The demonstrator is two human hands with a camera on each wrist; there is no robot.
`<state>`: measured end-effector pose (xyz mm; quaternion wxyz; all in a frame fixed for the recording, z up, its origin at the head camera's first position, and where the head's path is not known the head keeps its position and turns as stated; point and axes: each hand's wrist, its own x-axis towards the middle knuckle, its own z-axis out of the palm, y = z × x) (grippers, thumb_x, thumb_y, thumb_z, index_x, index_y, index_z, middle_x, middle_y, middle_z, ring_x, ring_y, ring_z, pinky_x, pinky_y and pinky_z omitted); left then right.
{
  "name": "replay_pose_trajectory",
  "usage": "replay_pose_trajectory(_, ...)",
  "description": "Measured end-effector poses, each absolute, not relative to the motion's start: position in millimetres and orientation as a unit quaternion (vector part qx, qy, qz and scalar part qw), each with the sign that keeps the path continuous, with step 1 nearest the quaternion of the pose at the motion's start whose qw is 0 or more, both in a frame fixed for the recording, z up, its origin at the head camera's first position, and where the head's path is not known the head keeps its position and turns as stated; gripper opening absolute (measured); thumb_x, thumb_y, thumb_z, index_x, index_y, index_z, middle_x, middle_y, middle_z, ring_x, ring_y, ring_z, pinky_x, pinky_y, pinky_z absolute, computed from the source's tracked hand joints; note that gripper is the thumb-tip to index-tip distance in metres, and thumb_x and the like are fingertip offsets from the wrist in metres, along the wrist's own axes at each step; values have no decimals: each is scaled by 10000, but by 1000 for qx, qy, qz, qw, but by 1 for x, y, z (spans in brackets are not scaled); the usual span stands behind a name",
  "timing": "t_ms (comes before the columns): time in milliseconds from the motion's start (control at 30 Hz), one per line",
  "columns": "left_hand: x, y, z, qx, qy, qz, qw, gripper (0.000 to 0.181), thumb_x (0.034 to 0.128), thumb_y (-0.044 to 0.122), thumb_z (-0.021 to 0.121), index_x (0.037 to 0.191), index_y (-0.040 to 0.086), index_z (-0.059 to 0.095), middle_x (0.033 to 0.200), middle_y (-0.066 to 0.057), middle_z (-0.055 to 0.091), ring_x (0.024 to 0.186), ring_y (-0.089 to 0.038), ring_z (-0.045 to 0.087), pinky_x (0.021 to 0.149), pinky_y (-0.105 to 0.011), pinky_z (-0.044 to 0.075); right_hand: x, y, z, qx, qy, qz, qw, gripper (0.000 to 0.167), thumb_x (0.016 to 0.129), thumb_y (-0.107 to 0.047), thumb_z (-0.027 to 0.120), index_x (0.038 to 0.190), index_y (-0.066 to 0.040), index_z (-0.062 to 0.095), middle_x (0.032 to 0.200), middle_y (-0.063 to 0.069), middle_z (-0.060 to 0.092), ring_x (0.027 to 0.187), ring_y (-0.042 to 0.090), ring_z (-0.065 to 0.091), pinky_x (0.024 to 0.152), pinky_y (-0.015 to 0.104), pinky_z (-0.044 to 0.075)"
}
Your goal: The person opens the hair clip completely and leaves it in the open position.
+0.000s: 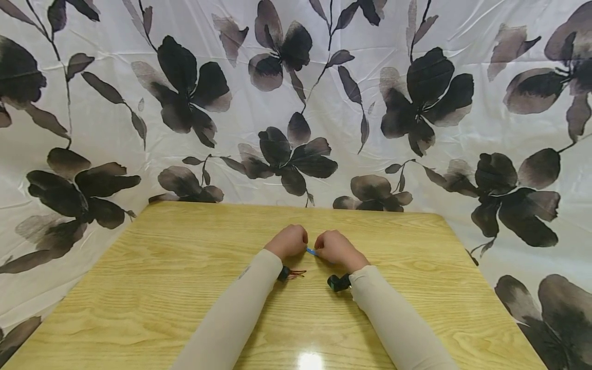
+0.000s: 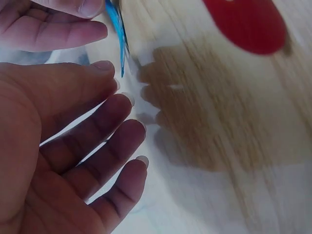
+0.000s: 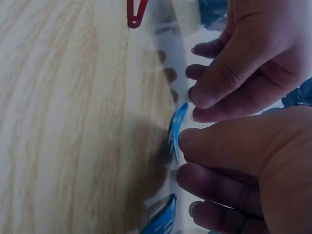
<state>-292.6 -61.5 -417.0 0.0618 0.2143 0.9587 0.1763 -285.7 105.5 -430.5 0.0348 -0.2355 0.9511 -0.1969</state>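
Right hand [image 1: 339, 248] pinching blue clip [image 3: 176, 130], left hand [image 1: 289, 241] loosely curved beside it, red clip [image 2: 251, 23] nearby, floral cloth [image 1: 356, 128] behind

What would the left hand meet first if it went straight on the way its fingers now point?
The left hand would probably meet the blue hair clip first, close ahead of it, with the right hand beyond; the views leave unclear whether left hand and clip touch.
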Motion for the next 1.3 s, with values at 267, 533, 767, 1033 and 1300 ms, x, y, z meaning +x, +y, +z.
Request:
replay_pose_trajectory(267,-296,-62,-422,215,962,159,57,107,879,48,634,824,69,722,837,-36,693,728,-142,581,703,-288,504,-287,100,-434,-234,955,-180,29,88,877,-148,685,861,-131,769,796,-24,718,735,143,629,707,327,511)
replay_pose_trajectory(533,-295,-63,-422,212,958,183,61,127,868,48,649,760,79,708,740,-4,652,672,-127,525,654,-248,451,-283,99,-432,-235,953,-190,27,68,867,-132,701,856,-124,768,782,-21,715,688,128,596,676,311,492)
replay_pose_trajectory(767,-294,-67,-424,207,954,209,58,119,855,67,683,738,84,700,698,11,632,665,-128,511,652,-245,439,-282,99,-433,-222,957,-188,16,52,859,-155,718,851,-120,755,791,-24,707,691,128,578,697,318,493)
replay_pose_trajectory(1033,-293,-72,-433,203,945,249,56,130,870,85,657,759,90,725,725,9,655,663,-124,519,653,-247,443,-278,99,-435,-217,955,-200,9,69,869,-151,700,811,-121,724,742,-28,663,650,118,531,654,288,467)
replay_pose_trajectory(1300,-286,-75,-434,192,939,280,46,110,858,83,654,781,87,733,778,-8,677,702,-129,536,663,-250,451,-275,99,-435,-216,952,-215,20,44,872,-116,684,842,-103,713,768,-16,651,678,123,527,673,289,465)
